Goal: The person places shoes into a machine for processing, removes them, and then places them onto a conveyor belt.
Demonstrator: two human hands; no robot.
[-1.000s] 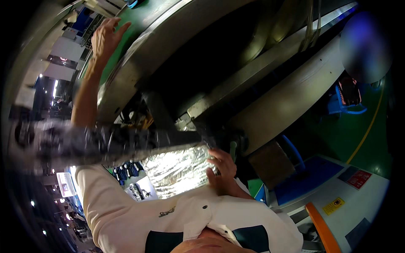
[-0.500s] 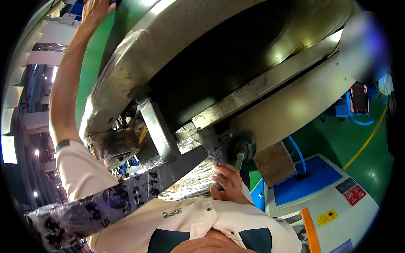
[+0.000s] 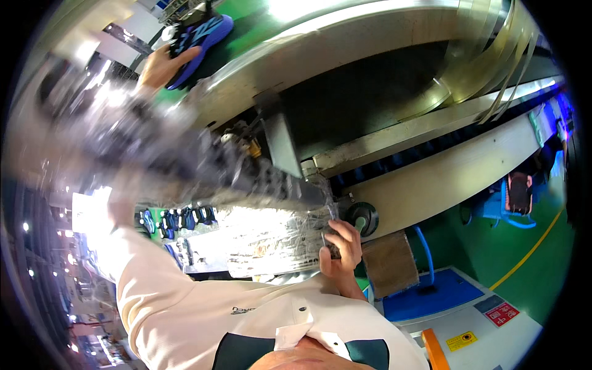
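Note:
At the upper left, my left hand (image 3: pixel 159 66) is closed on a blue-and-black sneaker (image 3: pixel 200 46) with a purple-blue sole, held above a green surface. A long bar wrapped in clear plastic (image 3: pixel 246 179), smeared by motion, crosses in front of my left forearm and hides much of it. My right hand (image 3: pixel 342 250) is at the lower middle with curled fingers, at the edge of a bright plastic-wrapped part (image 3: pixel 271 243). Something dark shows between its thumb and fingers, too small to make out. Just right of it is a round black knob (image 3: pixel 362 219).
A curved metal machine frame (image 3: pixel 345 40) with clear strips (image 3: pixel 493 68) spans the top. A pale panel (image 3: pixel 444 166) slopes to the right. Several shoes (image 3: pixel 185 221) sit in rows at left. A brown block (image 3: pixel 390 264) and a white-and-blue cabinet (image 3: pixel 456 327) stand lower right.
The sneaker in my left hand has come into fuller view. The wrapped bar has swung upward in the picture. My right hand's fingers are more curled. The whole view has shifted.

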